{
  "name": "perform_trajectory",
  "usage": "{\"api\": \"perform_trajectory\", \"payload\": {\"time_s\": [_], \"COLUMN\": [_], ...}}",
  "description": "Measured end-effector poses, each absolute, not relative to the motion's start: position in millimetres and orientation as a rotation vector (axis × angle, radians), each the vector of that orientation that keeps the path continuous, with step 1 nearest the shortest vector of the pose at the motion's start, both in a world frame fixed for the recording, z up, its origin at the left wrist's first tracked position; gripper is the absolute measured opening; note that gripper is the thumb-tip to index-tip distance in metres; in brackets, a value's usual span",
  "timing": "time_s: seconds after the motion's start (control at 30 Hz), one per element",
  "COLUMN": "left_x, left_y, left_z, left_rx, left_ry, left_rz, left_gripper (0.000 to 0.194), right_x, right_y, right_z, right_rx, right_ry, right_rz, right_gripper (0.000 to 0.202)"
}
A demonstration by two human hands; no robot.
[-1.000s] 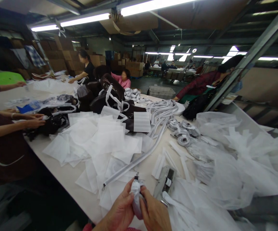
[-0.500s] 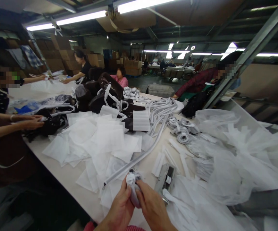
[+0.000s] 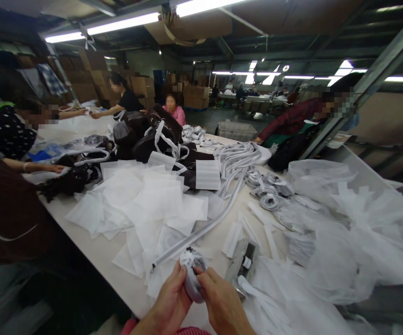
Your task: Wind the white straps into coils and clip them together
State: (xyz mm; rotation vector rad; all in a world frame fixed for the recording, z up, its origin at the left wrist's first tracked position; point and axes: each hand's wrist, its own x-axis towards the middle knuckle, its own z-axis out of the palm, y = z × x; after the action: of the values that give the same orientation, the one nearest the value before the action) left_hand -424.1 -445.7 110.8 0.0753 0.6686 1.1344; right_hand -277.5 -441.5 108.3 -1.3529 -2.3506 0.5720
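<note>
While holding a wrapped strap coil (image 3: 192, 284) just above the near part of the tabletop (image 3: 107, 260), closes the left hand (image 3: 173, 291) around its left side. Engages the opposite side with the right hand (image 3: 221, 298), grip likewise closed on the coil, near its dark centre. Just right of and beyond the right hand: a grey metal device (image 3: 236, 259) with a white roll (image 3: 247, 263) inside. At its near end: loose white strips (image 3: 263, 296), bordered on the right by a heap of translucent film (image 3: 340, 256). Just beyond and left of the coil: a long grey strap (image 3: 204, 229), metal clip (image 3: 153, 268) at its near end. Runs diagonally away to a bundle of similar straps (image 3: 236, 158). Left of the strap: an overlapping pile of white sheets (image 3: 159, 197). Right of the strap: a cluster of rolled straps (image 3: 269, 201), near the film. At the left edge of the tabletop: a person in dark brown (image 3: 9, 209), one arm extended to dark goods (image 3: 70, 179). Behind the sheets: stacked dark bags (image 3: 131, 132) with white-wrapped handles (image 3: 158, 133). At right: a person in dark red (image 3: 293, 116), one arm reaching toward the strap bundle. Past the tabletop: a grey crate (image 3: 236, 131). Farther back: stacked cardboard boxes (image 3: 196, 97).
</note>
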Motion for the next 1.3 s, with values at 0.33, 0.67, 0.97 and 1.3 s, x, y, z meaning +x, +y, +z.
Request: {"api": "perform_trajectory", "payload": {"time_s": [0.33,0.67,0.97,1.3], "left_x": [-439,-443,-449,-458], "left_y": [-441,-442,-448,-447], "left_z": [113,125,130,126], "left_rx": [0.092,0.255,0.284,0.13], "left_ry": [0.752,0.622,0.615,0.587], "left_rz": [1.144,0.997,0.998,0.937], "left_gripper": [0.017,0.034,0.028,0.028], "right_x": [-252,-248,-258,-269], "right_y": [-440,-447,-448,-447], "right_z": [124,154,120,135], "right_rx": [-1.497,-1.276,-1.114,-0.85], "right_ry": [-2.351,-2.561,-2.48,-2.411], "right_rz": [0.873,0.689,0.095,0.231], "right_gripper": [0.031,0.019,0.01,0.021]}}
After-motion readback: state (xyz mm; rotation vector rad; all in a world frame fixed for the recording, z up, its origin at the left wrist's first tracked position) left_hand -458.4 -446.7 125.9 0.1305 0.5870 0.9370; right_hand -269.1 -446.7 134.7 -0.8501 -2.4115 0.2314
